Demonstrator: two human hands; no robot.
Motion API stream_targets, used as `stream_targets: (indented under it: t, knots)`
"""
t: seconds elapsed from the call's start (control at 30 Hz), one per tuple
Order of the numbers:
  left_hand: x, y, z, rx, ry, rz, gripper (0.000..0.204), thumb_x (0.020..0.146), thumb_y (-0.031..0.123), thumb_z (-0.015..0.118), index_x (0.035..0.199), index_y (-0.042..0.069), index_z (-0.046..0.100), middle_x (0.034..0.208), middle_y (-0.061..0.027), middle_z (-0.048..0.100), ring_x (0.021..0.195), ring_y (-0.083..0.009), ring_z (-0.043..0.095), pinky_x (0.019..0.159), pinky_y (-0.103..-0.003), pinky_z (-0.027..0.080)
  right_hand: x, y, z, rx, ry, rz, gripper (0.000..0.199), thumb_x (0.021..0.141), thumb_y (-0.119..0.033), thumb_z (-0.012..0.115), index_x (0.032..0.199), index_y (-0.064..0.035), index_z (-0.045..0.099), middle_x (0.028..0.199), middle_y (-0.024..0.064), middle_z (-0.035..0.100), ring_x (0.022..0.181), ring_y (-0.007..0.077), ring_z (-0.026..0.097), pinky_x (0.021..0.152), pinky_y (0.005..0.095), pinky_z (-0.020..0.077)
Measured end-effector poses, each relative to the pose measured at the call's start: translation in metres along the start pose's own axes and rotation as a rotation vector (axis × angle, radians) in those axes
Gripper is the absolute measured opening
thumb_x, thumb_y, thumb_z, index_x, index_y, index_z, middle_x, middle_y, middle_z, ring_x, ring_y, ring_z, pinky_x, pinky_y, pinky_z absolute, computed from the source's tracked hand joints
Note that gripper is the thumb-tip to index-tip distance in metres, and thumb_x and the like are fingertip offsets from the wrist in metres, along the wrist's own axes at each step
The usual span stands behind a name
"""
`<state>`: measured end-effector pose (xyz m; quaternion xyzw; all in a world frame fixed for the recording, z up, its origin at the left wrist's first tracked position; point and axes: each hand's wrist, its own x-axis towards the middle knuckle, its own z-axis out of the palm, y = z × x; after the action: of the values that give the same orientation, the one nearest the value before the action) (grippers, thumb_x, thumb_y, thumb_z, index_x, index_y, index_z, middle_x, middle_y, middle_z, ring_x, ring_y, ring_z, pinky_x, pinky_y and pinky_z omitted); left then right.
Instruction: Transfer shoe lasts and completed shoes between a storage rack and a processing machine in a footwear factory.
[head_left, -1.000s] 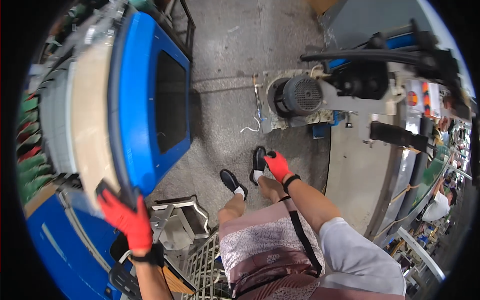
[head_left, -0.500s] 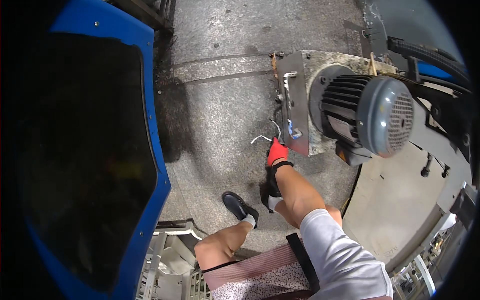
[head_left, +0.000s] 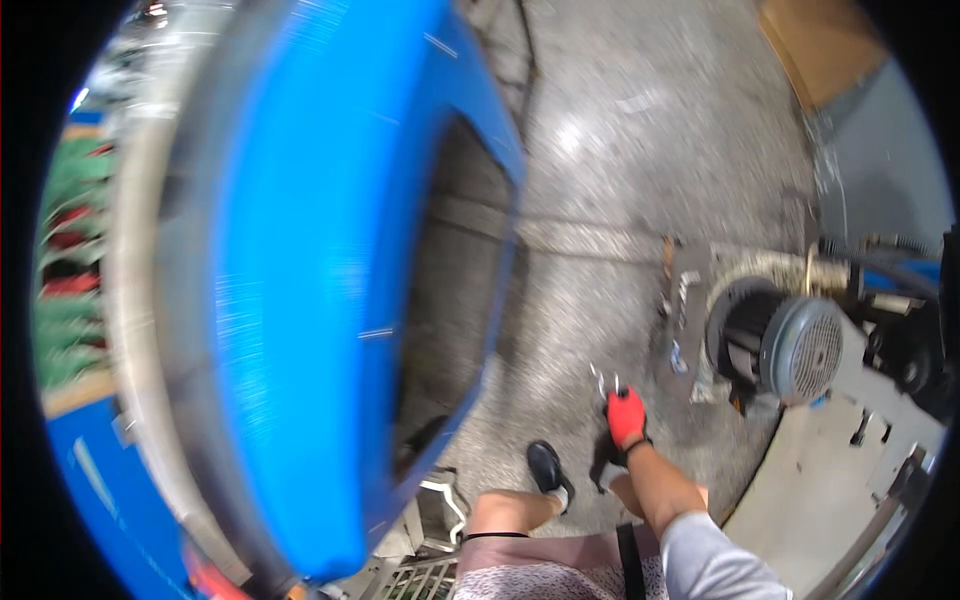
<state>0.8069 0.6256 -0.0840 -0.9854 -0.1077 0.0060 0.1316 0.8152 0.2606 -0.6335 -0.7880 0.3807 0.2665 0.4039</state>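
My right hand [head_left: 627, 417], in a red glove with a dark band at the wrist, is closed low over the floor. Thin white strips [head_left: 600, 380] stick out past its fingers; what else it grips is too small to make out. To the right of the hand, and apart from it, is a worn metal plate [head_left: 690, 310] with a white handle. A grey motor [head_left: 800, 345] with a round vented cover is mounted beside it. My left hand does not show.
A large blue machine cover [head_left: 300, 300] with a dark window fills the left, smeared by motion. Beyond it stand green trays [head_left: 75, 330] with red items. A pale panel [head_left: 800, 470] lies at right below the motor. Speckled floor [head_left: 590, 180] runs between them.
The view has swung left, bringing more of the blue cover and the trays into sight. My right hand has come away from the plate's lower end, still with the white strips.
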Motion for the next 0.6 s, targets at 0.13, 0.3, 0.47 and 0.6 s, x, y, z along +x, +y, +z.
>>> stream_targets:
  t: [0.13, 0.3, 0.47, 0.6]
  knots:
    - [0.041, 0.032, -0.003, -0.233, -0.079, 0.142, 0.119, 0.062, 0.044, 0.087, 0.150, -0.006, 0.024, 0.148, -0.0392, 0.023, 0.134, -0.0589, 0.028, 0.109, -0.065, 0.022, -0.107, -0.052, -0.054, -0.099, 0.004, -0.354, 0.023, 0.083, -0.024, 0.065, 0.085, -0.0018, 0.068, 0.078, 0.0195, 0.069, 0.075, 0.0354, 0.069, 0.068, 0.0438, 0.0531]
    - [0.044, 0.025, -0.032, -0.427, -0.050, 0.148, 0.110, 0.067, 0.056, 0.078, 0.147, -0.005, 0.033, 0.144, -0.0315, 0.033, 0.137, -0.0508, 0.028, 0.109, -0.064, 0.019, -0.268, -0.171, -0.162, 0.020, -0.271, -0.475, 0.015, 0.083, -0.013, 0.066, 0.092, -0.0016, 0.069, 0.080, 0.0191, 0.069, 0.075, 0.0309, 0.070, 0.068, 0.0385, 0.0529]
    - [0.039, 0.013, -0.042, -0.508, -0.109, 0.186, 0.110, 0.070, 0.054, 0.077, 0.151, -0.001, 0.029, 0.149, -0.0293, 0.032, 0.142, -0.0505, 0.023, 0.113, -0.063, 0.017, -0.380, -0.272, -0.250, -0.515, -0.367, -0.817, 0.026, 0.084, -0.033, 0.064, 0.097, -0.0129, 0.074, 0.089, 0.0134, 0.071, 0.086, 0.0343, 0.069, 0.076, 0.0428, 0.0536]
    - [0.036, -0.005, -0.050, -0.588, -0.148, 0.226, 0.097, 0.072, 0.050, 0.078, 0.148, 0.006, 0.037, 0.151, -0.0248, 0.033, 0.143, -0.0446, 0.026, 0.114, -0.059, 0.022, -0.409, -0.321, -0.283, -0.693, -0.678, -0.971, 0.031, 0.088, -0.037, 0.061, 0.108, -0.0147, 0.071, 0.094, 0.0158, 0.071, 0.091, 0.0379, 0.067, 0.078, 0.0465, 0.0530]
